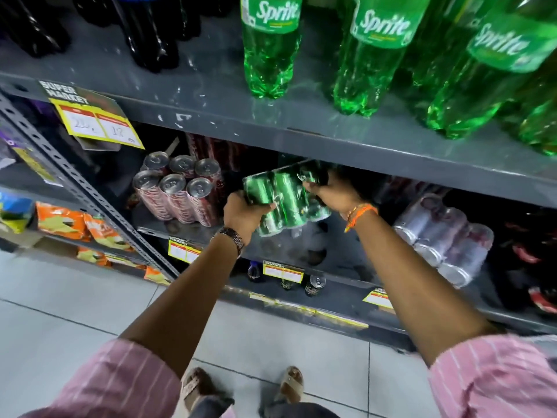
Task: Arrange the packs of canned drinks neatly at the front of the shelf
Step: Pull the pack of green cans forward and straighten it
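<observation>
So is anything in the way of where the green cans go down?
Nothing visible is. Both hands, left and right, hold the green pack tilted above a bare patch of shelf, between the red pack and the silver pack.

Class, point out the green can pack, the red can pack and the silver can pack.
green can pack (286, 196): head view, middle can's side.
red can pack (176, 203): head view, front can's side.
silver can pack (443, 236): head view, wrapped side.
</observation>
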The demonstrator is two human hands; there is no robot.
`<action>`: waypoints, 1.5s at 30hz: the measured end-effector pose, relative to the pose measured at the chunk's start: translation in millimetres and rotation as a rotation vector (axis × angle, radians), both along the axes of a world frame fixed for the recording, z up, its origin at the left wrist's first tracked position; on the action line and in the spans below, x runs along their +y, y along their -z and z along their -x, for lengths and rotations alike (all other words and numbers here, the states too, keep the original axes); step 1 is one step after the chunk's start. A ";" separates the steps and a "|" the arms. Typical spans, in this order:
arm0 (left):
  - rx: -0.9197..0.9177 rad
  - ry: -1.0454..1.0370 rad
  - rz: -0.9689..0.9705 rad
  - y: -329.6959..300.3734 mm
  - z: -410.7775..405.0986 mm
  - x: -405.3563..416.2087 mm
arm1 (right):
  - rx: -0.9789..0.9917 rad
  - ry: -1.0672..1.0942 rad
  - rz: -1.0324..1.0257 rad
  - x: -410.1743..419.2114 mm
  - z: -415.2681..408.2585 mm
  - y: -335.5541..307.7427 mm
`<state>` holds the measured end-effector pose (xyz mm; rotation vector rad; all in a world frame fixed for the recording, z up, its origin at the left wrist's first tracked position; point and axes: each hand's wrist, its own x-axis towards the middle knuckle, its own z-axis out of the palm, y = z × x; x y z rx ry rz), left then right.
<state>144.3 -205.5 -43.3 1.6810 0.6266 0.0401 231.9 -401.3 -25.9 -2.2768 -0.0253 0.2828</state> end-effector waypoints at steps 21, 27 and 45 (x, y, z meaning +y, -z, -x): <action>-0.151 0.154 0.075 -4.3 19.0 -0.8 | -0.202 0.233 -0.263 -18.4 121.8 37.9; -0.071 0.272 0.104 -29.0 -26.5 -3.7 | -0.269 0.269 -0.135 -15.3 114.3 38.1; -0.143 0.248 0.157 0.3 57.2 -12.9 | -0.230 -0.050 0.078 -32.1 30.0 6.0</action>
